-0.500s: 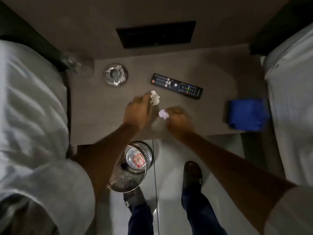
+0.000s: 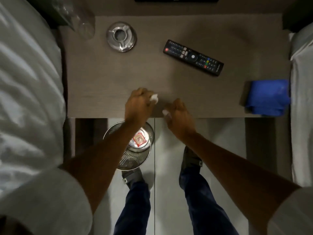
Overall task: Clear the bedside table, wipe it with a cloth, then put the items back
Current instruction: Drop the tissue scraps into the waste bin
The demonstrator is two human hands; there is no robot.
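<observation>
The bedside table (image 2: 169,89) is a grey-brown wood-grain top seen from straight above, with a bed on either side. Near its front edge, the left hand (image 2: 138,106) is curled shut around a small crumpled white tissue (image 2: 154,98) that pokes out past the fingers. Just to its right, the right hand (image 2: 179,116) hangs over the front edge, closed on a second scrap of white paper (image 2: 166,113), only a bit of which shows at the fingertips. The two hands are near each other but apart.

Toward the back left corner sits a round shiny metal ashtray (image 2: 121,36), and beside it, at the very corner, a clear glass (image 2: 83,22), blurred and hard to make out. A black remote control (image 2: 193,57) with coloured buttons lies at an angle right of centre, toward the back. A folded blue cloth (image 2: 267,97) rests at the front right corner, touching the right edge.

On the floor below the front edge stands a round metal mesh waste bin (image 2: 135,155), partly hidden by the left forearm, with a red-and-white wrapper (image 2: 139,139) inside.
</observation>
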